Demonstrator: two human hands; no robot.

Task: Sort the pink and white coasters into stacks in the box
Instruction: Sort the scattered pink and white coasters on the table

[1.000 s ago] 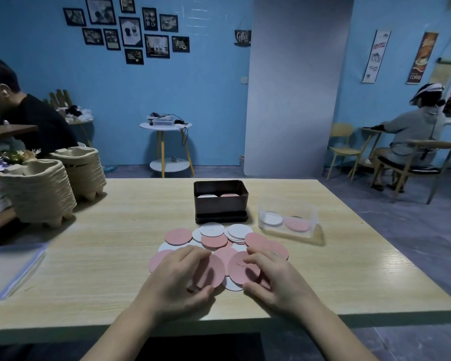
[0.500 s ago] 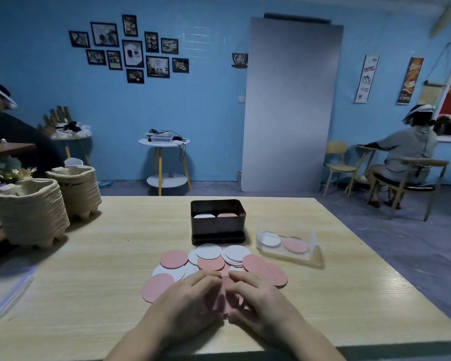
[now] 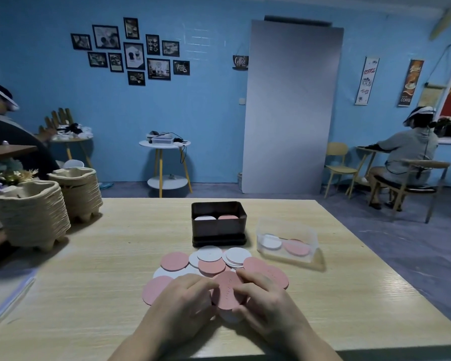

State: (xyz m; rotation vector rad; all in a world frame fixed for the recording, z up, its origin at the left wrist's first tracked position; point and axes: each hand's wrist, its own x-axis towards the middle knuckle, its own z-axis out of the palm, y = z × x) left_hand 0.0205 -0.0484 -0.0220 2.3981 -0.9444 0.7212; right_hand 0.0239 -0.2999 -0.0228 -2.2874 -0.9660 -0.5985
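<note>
Left hand [image 3: 182,300] & right hand [image 3: 267,299] each pinch the same pink coaster [image 3: 228,290] by its edges, fingers curled. The coaster is tilted up, at the near side of the loose pile [image 3: 209,253] of pink & white coasters on the surface [image 3: 102,269]. Just behind the pile: dark box [image 3: 218,227] w/ white stack [image 3: 205,218] on left, pink stack [image 3: 228,217] on right. Right of the box, clear tub [image 3: 287,227] w/ one white & one pink coaster inside. Stacked pulp trays [image 3: 31,217] far left.
</note>
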